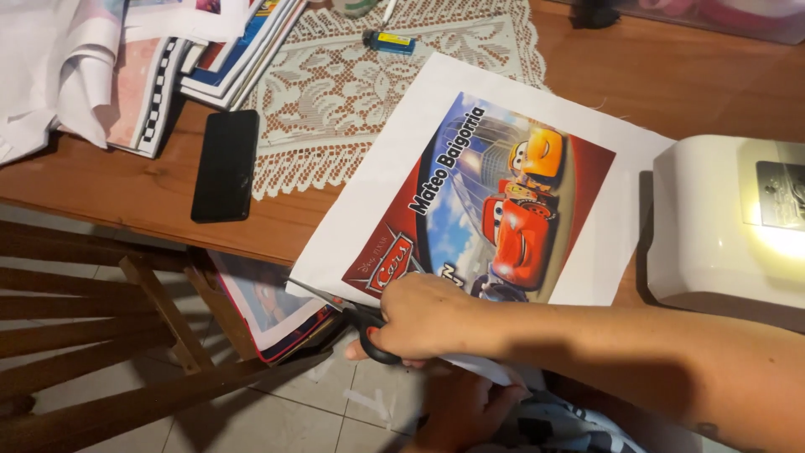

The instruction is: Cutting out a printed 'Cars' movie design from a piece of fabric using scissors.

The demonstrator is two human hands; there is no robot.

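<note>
A white sheet (470,126) printed with a colourful picture of cartoon cars lies at the wooden table's front edge and overhangs it. My right hand (423,317) reaches in from the right and grips black-handled scissors (335,304). Their blades are at the sheet's lower left edge, beside the picture's corner. My left hand (465,407) is lower down, under the table edge, and holds the sheet's hanging bottom edge.
A black phone (225,165) lies left of the sheet, next to a lace cloth (352,75) with a blue lighter (390,41) on it. Stacked prints (235,50) fill the far left. A white machine (721,226) stands at right. A wooden chair (126,335) holds more prints (268,306).
</note>
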